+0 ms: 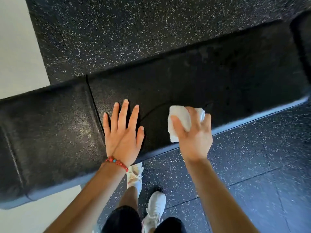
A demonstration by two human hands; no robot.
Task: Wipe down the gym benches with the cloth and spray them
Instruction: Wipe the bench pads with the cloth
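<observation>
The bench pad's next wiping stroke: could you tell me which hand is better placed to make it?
Right. The right hand already grips the white cloth on the bench pad; the left hand lies flat, holding nothing.

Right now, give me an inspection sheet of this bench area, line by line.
Surface: black padded bench, two pads split by a seam; the left pad looks dusty or scuffed.
Job's things: white cloth on the long pad near its front edge; no spray bottle seen.
Clutter: nothing seen.
Hands: left hand flat on the pad, fingers spread, beside the seam; right hand grips the cloth.
Cables: nothing seen.
Surroundings: black speckled rubber floor; pale floor at the left; white shoes below the bench; red beaded bracelet on the left wrist.
</observation>
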